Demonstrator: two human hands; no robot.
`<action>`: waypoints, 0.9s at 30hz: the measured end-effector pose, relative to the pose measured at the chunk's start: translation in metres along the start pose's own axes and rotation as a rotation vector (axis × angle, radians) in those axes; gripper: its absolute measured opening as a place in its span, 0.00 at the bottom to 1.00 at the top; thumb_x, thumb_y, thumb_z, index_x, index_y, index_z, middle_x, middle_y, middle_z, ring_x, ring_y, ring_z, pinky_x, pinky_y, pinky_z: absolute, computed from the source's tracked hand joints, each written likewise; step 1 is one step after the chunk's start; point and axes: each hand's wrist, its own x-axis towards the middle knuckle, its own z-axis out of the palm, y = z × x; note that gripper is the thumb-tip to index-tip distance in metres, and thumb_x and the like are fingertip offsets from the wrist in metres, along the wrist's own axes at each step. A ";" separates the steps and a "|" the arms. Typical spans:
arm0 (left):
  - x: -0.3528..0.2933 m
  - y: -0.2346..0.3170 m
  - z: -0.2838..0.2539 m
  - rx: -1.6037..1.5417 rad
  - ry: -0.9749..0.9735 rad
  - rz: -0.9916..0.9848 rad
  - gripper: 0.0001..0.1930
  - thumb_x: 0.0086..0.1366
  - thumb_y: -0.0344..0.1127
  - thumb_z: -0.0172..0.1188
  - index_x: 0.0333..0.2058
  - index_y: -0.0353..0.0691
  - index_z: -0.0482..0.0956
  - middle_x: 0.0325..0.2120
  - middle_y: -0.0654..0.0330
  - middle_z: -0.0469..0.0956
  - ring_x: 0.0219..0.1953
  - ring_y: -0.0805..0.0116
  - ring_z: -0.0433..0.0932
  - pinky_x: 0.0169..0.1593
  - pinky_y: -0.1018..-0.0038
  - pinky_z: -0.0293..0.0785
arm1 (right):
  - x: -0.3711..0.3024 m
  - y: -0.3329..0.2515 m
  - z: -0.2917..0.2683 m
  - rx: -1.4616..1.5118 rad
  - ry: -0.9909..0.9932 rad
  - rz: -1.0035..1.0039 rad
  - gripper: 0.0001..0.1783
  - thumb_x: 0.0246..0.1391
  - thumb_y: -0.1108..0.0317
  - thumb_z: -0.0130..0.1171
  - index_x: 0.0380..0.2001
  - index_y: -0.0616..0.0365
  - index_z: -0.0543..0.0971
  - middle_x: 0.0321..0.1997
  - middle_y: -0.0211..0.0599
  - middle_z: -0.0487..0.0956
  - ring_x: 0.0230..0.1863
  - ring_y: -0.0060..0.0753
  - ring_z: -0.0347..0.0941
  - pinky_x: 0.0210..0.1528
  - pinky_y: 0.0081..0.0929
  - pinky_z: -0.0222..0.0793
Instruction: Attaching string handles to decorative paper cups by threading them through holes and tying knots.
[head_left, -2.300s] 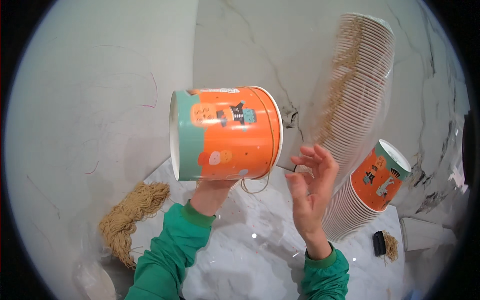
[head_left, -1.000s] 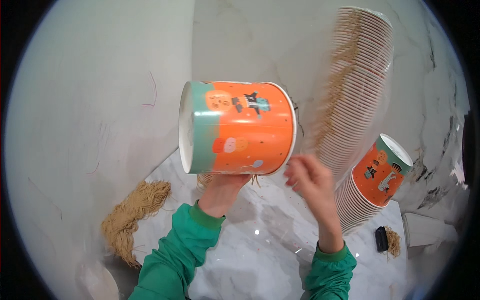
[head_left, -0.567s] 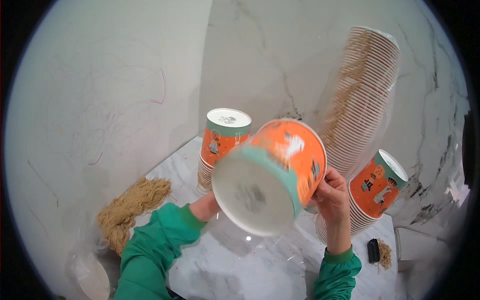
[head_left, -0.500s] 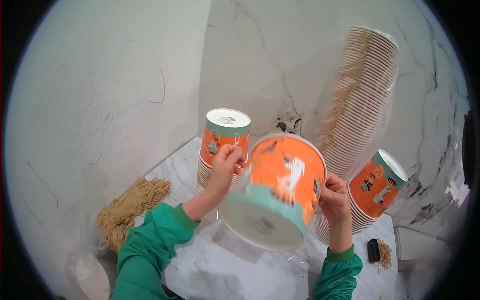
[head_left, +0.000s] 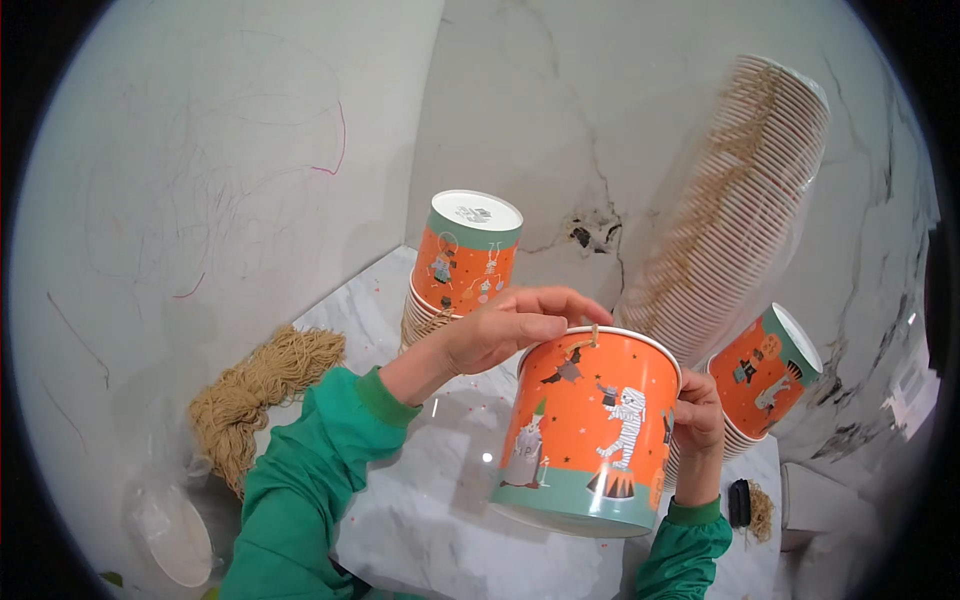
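From my remote station, at far left I see a hank of tan twine [head_left: 255, 400] lying at the edge of the marbled tabletop [head_left: 450, 480]. Next stands an inverted stack of printed paper buckets [head_left: 465, 270], twine around its lower part. The left hand [head_left: 510, 325] spans the upper rim of an orange-and-green bucket [head_left: 580, 425]; I cannot tell whether its grip is closed (a bit of twine [head_left: 594, 338] shows at the rim there). The bucket is held above the tabletop, rim up, slightly tilted. The right hand [head_left: 698, 415] has its grip clamped on the bucket's right side. Behind it, a tall wrapped stack [head_left: 745, 190] leans; rightmost is another inverted bucket stack [head_left: 755, 375].
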 end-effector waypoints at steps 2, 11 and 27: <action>-0.002 -0.006 -0.003 -0.083 -0.014 -0.042 0.27 0.66 0.42 0.55 0.60 0.31 0.73 0.55 0.52 0.78 0.59 0.65 0.76 0.62 0.68 0.71 | -0.001 0.001 -0.001 0.025 -0.001 -0.013 0.09 0.49 0.78 0.68 0.35 0.68 0.81 0.38 0.41 0.85 0.38 0.31 0.81 0.45 0.28 0.75; 0.004 -0.018 0.005 -0.320 -0.146 -0.021 0.20 0.66 0.47 0.56 0.41 0.32 0.78 0.28 0.68 0.66 0.29 0.79 0.61 0.35 0.80 0.61 | -0.002 0.010 -0.014 0.063 -0.062 0.038 0.10 0.45 0.79 0.69 0.33 0.71 0.83 0.35 0.44 0.86 0.36 0.34 0.82 0.45 0.28 0.76; 0.015 -0.013 0.000 -0.165 -0.195 -0.111 0.06 0.62 0.30 0.60 0.33 0.33 0.82 0.52 0.52 0.75 0.53 0.66 0.73 0.59 0.69 0.68 | -0.001 0.015 -0.022 0.093 -0.051 0.022 0.13 0.43 0.74 0.71 0.34 0.70 0.83 0.39 0.45 0.86 0.40 0.37 0.82 0.48 0.31 0.75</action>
